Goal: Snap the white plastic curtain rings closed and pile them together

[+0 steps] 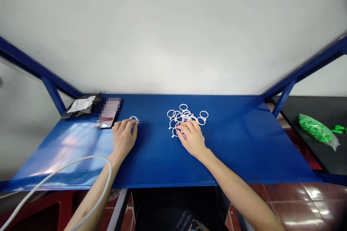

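Note:
Between the thumb and fingertips of my left hand is a white plastic ring, mostly hidden behind the fingers. A loose pile of several thin white rings, each with a small knob, lies flat and overlapping near the middle of the blue tabletop. My right hand rests over the near side of this pile, fingers bent down. Its thumb and index finger close around the edge of one ring; the hand covers part of the pile.
A phone lies left of my left hand, beside a black plastic package with a white label. A white cable loops over my left forearm. Blue frame bars flank the table. At right, a bag of green pieces sits on a black surface.

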Demonstrator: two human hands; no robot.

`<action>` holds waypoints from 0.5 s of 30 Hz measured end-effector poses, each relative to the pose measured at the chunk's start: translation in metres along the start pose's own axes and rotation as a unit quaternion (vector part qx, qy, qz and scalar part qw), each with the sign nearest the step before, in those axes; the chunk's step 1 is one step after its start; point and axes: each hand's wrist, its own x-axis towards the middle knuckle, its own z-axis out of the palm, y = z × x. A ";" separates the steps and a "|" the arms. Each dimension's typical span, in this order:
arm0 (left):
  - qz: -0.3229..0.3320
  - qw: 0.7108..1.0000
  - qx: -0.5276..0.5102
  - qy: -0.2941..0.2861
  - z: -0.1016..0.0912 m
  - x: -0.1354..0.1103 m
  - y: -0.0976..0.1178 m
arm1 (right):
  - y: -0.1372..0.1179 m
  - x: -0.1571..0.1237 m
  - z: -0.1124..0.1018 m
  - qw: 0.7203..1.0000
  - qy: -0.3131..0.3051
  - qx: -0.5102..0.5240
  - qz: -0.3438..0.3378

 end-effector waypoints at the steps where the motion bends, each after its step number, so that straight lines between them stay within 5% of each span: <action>1: 0.018 0.999 -0.036 -0.011 0.000 -0.002 0.006 | -0.002 0.000 -0.001 1.000 -0.002 0.007 -0.005; 10: 0.034 0.984 -0.160 -0.065 0.007 -0.024 0.049 | -0.018 -0.005 0.002 0.997 -0.034 0.045 -0.062; 15: -0.151 0.965 -0.212 -0.026 0.007 -0.021 0.038 | -0.020 -0.007 0.005 0.995 -0.052 0.046 -0.070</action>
